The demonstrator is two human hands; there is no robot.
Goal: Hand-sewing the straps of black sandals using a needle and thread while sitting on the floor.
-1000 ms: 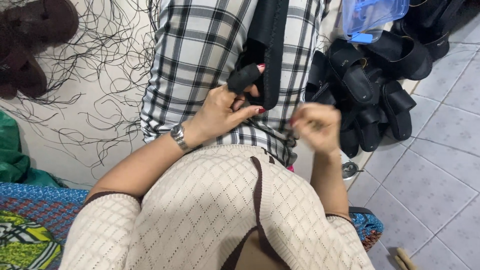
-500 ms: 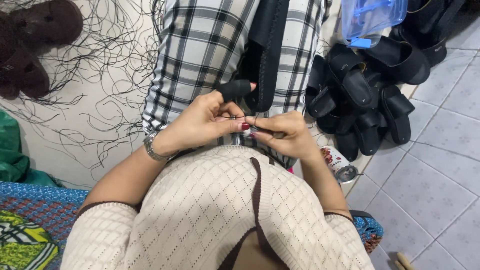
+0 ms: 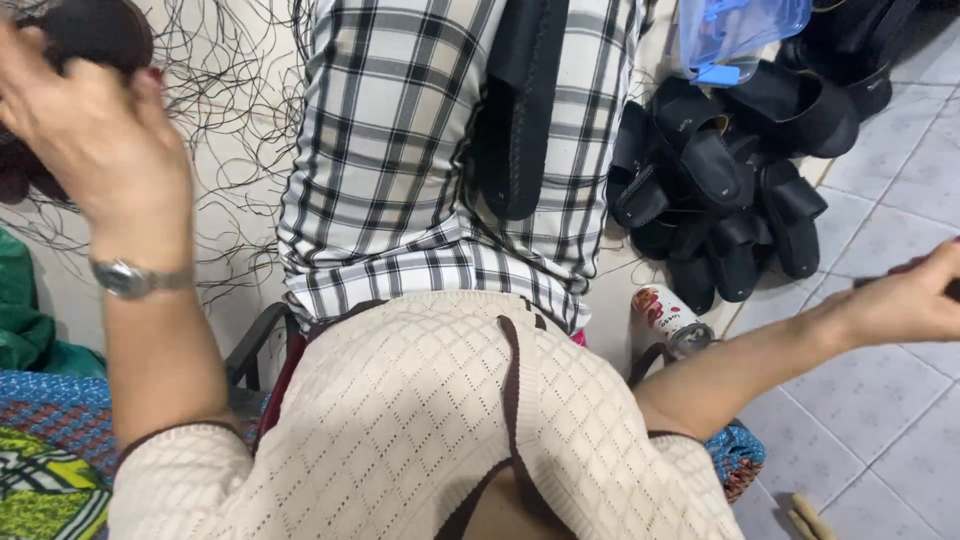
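Observation:
A long black sandal piece (image 3: 520, 110) lies on a black-and-white plaid cloth (image 3: 400, 150) spread over my lap, with neither hand on it. My left hand (image 3: 90, 130) is raised at the upper left, blurred, in front of a dark brown rounded bundle (image 3: 95, 30); a silver wristwatch (image 3: 130, 278) sits on that wrist. My right hand (image 3: 900, 300) is stretched far out to the right over the floor tiles, partly cut off by the frame edge. Something small and dark shows by its fingers; what it is cannot be made out.
A pile of black sandals (image 3: 720, 190) lies right of my lap, with a clear blue plastic container (image 3: 740, 30) behind it. A small printed can (image 3: 665, 315) stands by my right elbow. Loose black threads (image 3: 240, 120) spread at the left. Green cloth (image 3: 20, 320) and a patterned mat (image 3: 50, 450) lie lower left.
Both hands have left the black sandal piece, where they were working close together. The left hand has swung up to the upper left and the right hand has swept far out right.

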